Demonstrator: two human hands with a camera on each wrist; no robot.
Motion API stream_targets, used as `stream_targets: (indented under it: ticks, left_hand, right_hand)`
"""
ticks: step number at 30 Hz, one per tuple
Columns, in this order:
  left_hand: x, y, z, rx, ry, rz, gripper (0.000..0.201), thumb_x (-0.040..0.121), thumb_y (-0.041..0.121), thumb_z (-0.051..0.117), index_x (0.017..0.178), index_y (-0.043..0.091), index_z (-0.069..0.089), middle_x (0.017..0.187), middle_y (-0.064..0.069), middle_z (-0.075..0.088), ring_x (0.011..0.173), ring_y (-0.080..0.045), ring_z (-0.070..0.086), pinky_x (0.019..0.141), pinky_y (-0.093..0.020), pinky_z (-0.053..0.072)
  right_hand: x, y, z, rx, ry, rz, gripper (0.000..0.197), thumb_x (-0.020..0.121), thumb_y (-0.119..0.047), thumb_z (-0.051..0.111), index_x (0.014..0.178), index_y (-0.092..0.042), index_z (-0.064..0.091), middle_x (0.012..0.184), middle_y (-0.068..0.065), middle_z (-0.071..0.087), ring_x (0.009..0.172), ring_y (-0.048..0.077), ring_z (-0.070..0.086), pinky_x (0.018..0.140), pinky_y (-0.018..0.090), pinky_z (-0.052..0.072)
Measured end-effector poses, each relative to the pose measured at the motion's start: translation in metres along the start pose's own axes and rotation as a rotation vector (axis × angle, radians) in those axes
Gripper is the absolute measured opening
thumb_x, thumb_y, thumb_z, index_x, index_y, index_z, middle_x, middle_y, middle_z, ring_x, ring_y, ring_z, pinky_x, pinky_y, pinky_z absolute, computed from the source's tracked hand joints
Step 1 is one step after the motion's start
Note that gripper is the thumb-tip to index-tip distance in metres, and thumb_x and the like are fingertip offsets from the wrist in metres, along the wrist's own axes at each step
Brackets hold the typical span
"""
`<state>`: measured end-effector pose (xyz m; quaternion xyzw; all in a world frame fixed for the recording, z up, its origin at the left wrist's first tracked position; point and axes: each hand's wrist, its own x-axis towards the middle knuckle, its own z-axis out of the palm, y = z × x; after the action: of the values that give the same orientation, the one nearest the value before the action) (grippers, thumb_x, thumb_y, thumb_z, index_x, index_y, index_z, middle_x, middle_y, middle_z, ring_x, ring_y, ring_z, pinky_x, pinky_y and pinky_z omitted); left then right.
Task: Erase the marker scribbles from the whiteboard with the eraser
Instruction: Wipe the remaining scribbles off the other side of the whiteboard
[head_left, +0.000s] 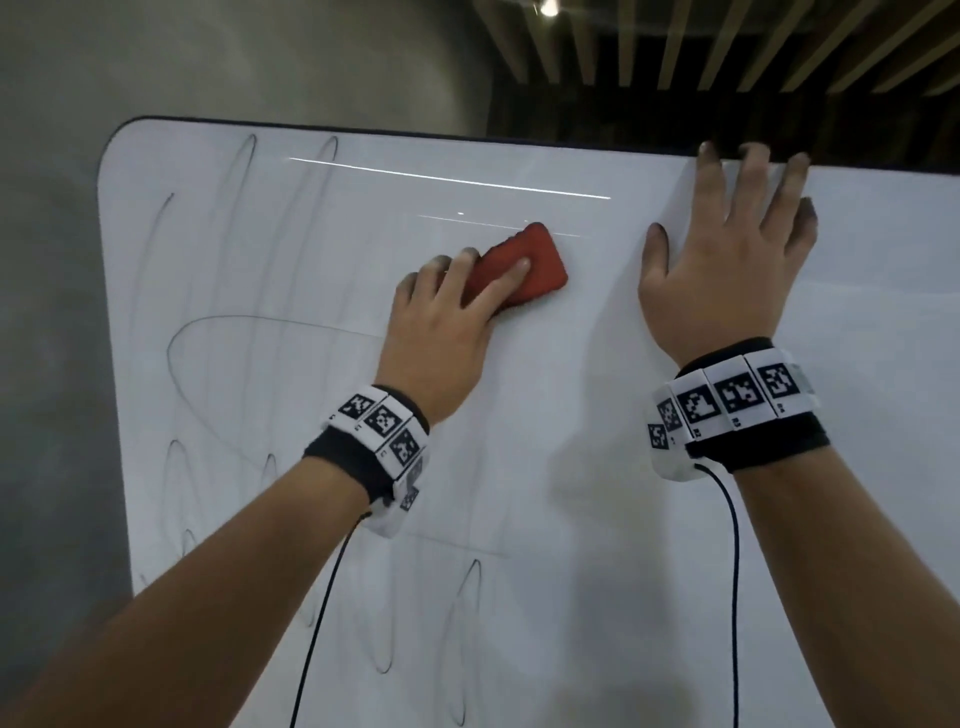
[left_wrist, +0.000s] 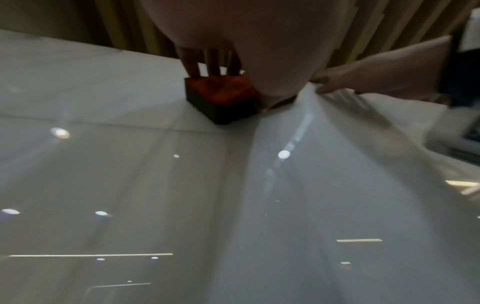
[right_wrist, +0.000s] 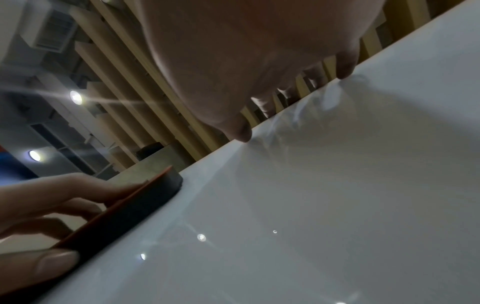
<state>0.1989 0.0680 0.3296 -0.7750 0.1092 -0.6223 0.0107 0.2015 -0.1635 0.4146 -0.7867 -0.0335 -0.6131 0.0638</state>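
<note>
We found no readable words or brands. The wristbands carried square black-and-white coded markers with tiny characters beneath them, too small to read. The whiteboard bore only scribbles.

Red eraser; white whiteboard; grey scribbles

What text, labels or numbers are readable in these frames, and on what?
No legible words anywhere.
Left wristband: square black-and-white coded markers, with tiny characters beneath them, too small to read.
Right wristband: the same markers, and the small print under them is also too blurred to read.
Whiteboard: only faint marker scribbles, loops and lines, no letters.
Red eraser in the left hand's grip: no visible label.
</note>
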Motion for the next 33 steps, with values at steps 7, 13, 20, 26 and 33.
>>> stream_targets:
  ticks: [7, 13, 20, 26, 33]
  left_hand:
    - [0.031, -0.080, -0.009, -0.032, -0.010, -0.600, 0.052, 0.097, 0.019, 0.051, 0.148, 0.021, 0.043, 0.142, -0.019, 0.045, 0.119, -0.043, 0.048, 0.098, -0.055, 0.045]
    - [0.009, -0.031, -0.001, -0.028, -0.023, -0.039, 0.054, 0.096, 0.026, 0.055, 0.149, 0.030, 0.045, 0.138, -0.015, 0.051, 0.116, -0.038, 0.052, 0.098, -0.049, 0.044]
    - [0.062, -0.122, -0.014, -0.050, -0.042, -0.811, 0.059, 0.100, 0.027, 0.051, 0.155, 0.024, 0.032, 0.145, -0.018, 0.040, 0.127, -0.040, 0.044, 0.105, -0.051, 0.041]
    - [0.046, -0.084, -0.002, 0.005, 0.007, -0.562, 0.060, 0.097, 0.026, 0.049, 0.155, 0.024, 0.034, 0.144, -0.019, 0.044, 0.120, -0.040, 0.048, 0.099, -0.050, 0.043]
    - [0.036, -0.136, -0.003, 0.018, 0.030, -0.569, 0.061, 0.101, 0.030, 0.047, 0.158, 0.031, 0.027, 0.143, -0.017, 0.044, 0.118, -0.039, 0.048, 0.098, -0.050, 0.044]
  right_hand:
    - [-0.001, 0.000, 0.000, 0.002, 0.002, 0.000, 0.066, 0.102, -0.043, 0.041, 0.160, -0.016, 0.024, 0.165, 0.017, 0.023, 0.154, 0.045, 0.012, 0.123, 0.058, 0.015]
    - [-0.021, -0.037, 0.010, 0.018, -0.098, -0.090, 0.076, 0.099, -0.047, 0.049, 0.163, -0.018, 0.020, 0.169, 0.021, 0.002, 0.154, 0.049, 0.004, 0.123, 0.065, 0.009]
    - [-0.033, -0.039, 0.021, 0.034, -0.089, -0.143, 0.077, 0.101, -0.055, 0.043, 0.164, -0.022, 0.014, 0.170, 0.018, -0.002, 0.156, 0.045, -0.001, 0.124, 0.065, 0.005]
    - [-0.034, -0.042, 0.025, 0.047, -0.081, -0.116, 0.077, 0.100, -0.054, 0.045, 0.164, -0.022, 0.016, 0.170, 0.018, -0.001, 0.156, 0.045, 0.000, 0.124, 0.065, 0.005]
    - [-0.036, -0.065, 0.026, 0.047, -0.103, -0.087, 0.084, 0.097, -0.054, 0.052, 0.163, -0.018, 0.017, 0.169, 0.024, 0.000, 0.154, 0.050, 0.001, 0.121, 0.070, 0.005]
